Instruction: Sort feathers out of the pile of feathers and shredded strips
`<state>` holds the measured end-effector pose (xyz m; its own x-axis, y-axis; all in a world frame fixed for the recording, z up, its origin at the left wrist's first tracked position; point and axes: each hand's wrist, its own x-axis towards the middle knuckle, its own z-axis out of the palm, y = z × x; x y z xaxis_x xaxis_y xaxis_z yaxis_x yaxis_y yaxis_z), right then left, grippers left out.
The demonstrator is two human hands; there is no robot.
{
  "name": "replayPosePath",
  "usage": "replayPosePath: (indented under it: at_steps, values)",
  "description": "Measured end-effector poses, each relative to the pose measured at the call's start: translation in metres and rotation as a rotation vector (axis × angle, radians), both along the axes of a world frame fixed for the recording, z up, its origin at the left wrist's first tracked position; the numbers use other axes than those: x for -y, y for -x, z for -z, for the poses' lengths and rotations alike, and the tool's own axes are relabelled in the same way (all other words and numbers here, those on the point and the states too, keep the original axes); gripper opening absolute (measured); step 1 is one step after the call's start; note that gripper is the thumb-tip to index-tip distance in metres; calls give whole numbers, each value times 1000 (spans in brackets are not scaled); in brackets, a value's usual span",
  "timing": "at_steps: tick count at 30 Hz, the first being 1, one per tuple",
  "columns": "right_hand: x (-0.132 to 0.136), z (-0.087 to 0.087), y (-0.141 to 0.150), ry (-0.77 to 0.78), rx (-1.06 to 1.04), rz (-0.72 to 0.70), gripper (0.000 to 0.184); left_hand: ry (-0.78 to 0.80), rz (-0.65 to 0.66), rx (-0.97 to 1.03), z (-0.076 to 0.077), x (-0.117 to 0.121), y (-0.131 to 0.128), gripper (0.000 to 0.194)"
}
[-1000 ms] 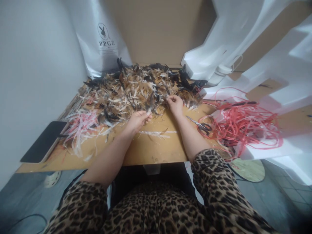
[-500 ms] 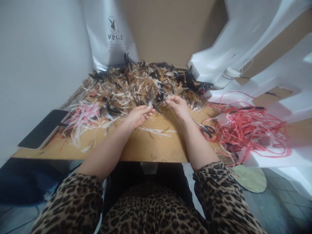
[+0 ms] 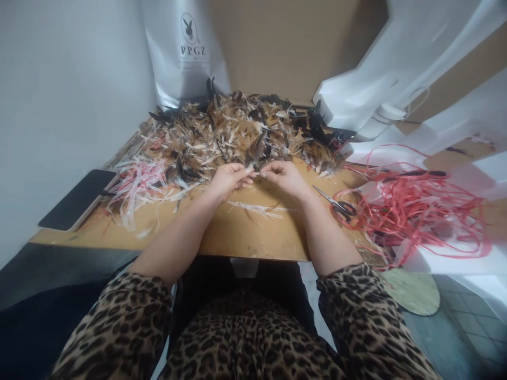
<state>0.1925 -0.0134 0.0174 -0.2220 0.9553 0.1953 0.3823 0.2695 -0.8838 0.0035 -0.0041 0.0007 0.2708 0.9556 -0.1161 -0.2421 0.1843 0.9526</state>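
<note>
A brown and dark feather point(image 3: 256, 149) stands up from between my hands, in front of a wide heap of brown, black and pale feathers point(image 3: 229, 126). My left hand point(image 3: 232, 178) pinches it near the quill end. Close beside, with thumb and forefinger pressed together, my right hand point(image 3: 285, 178) is at the same quill end; what lies in that pinch is too small to make out. Below the hands, a few thin white strips point(image 3: 257, 209) lie on the wooden table point(image 3: 245, 237).
Black-handled scissors point(image 3: 344, 207) lie right of my right forearm, beside a tangle of red plastic strips point(image 3: 420, 211). To the left are pink and white strips point(image 3: 138, 182) and a phone point(image 3: 77, 199). A white printed bag point(image 3: 190, 68) stands behind the heap.
My hands have come together; the right fingers moved left to meet the left hand at the feather's base. The whole view has shifted slightly.
</note>
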Motion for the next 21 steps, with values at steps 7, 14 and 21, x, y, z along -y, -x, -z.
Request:
replayPosePath:
  at_steps: [7,14,21]
  values:
    - [1,0,0,-3,108,-17,24,-52,66,-82,7,-1,0,21]
    - [1,1,2,-26,84,-8,21,-36,86,-147,3,3,-3,16]
    - [6,-2,11,83,-90,74,29,11,119,-95,2,4,-2,15]
